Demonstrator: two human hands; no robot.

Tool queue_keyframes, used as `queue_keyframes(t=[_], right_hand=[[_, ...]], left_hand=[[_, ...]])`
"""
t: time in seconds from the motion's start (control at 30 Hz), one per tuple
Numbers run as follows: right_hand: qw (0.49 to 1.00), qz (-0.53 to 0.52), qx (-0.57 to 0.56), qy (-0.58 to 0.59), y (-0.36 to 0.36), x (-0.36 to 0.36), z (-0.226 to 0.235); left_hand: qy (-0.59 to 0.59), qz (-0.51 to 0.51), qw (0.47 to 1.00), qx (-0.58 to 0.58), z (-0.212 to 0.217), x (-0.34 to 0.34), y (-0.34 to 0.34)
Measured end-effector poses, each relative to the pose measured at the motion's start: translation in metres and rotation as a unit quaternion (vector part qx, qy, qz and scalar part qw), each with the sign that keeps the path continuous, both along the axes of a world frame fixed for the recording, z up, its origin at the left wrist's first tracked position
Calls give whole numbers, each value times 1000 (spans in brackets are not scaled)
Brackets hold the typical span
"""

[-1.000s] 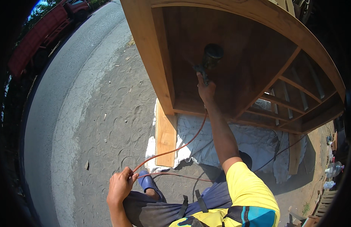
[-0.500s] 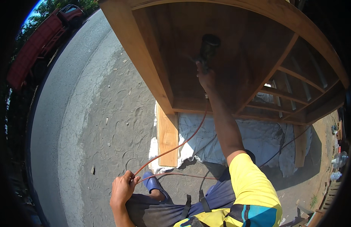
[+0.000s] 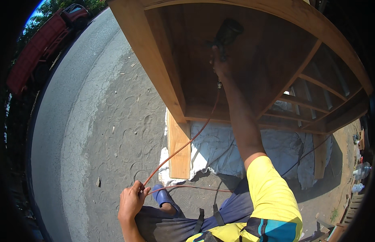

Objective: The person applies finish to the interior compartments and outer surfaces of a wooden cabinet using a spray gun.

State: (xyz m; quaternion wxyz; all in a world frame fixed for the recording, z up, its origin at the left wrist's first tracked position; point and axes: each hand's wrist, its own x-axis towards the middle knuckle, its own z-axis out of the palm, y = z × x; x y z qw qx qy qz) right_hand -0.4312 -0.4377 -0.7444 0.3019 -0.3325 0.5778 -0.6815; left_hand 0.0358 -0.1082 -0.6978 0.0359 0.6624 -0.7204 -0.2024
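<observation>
My right hand (image 3: 220,64) is wrapped round the handle of a dark spray gun (image 3: 228,34) with a cup on top, reaching into a wooden cabinet (image 3: 155,56). The shaded inside of the cabinet hides fine detail of the gun. From a metal fitting below that hand, an orange-red air hose (image 3: 187,142) runs down to my left hand (image 3: 131,201). The left fingers are closed round a bend of this hose, near my left knee. From there the hose goes on to the right, across my legs.
White sheeting (image 3: 211,151) and a wooden plank (image 3: 179,151) lie beneath the cabinet. Its right part has slatted openings (image 3: 304,99). A dark hose (image 3: 304,155) crosses the sheeting. At left, a road (image 3: 70,92) carries a parked red truck (image 3: 38,48). Plastic bottles (image 3: 362,171) stand far right.
My right hand and the spray gun have moved farther up and deeper into the cabinet, and the gun has tilted to the right. The left hand stays in place on the hose.
</observation>
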Motion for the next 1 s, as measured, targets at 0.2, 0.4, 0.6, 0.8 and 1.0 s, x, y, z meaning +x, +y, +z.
queue_keyframes(t=[0.2,0.4,0.6,0.8,1.0], right_hand=[[994,-20,102,-16,-6,8,-91],[978,-27,204,42,-4,16,-157],[961,-5,246,123,13,23,-172],[990,-74,98,69,26,32,-91],[991,-53,-93,-81,23,33,31]], left_hand=[[-18,-8,1000,16,4,7,-1],[-32,5,998,49,3,18,-7],[-21,-20,999,37,-7,30,-21],[-25,-37,997,64,-12,38,-48],[-12,-80,996,32,-29,45,-72]])
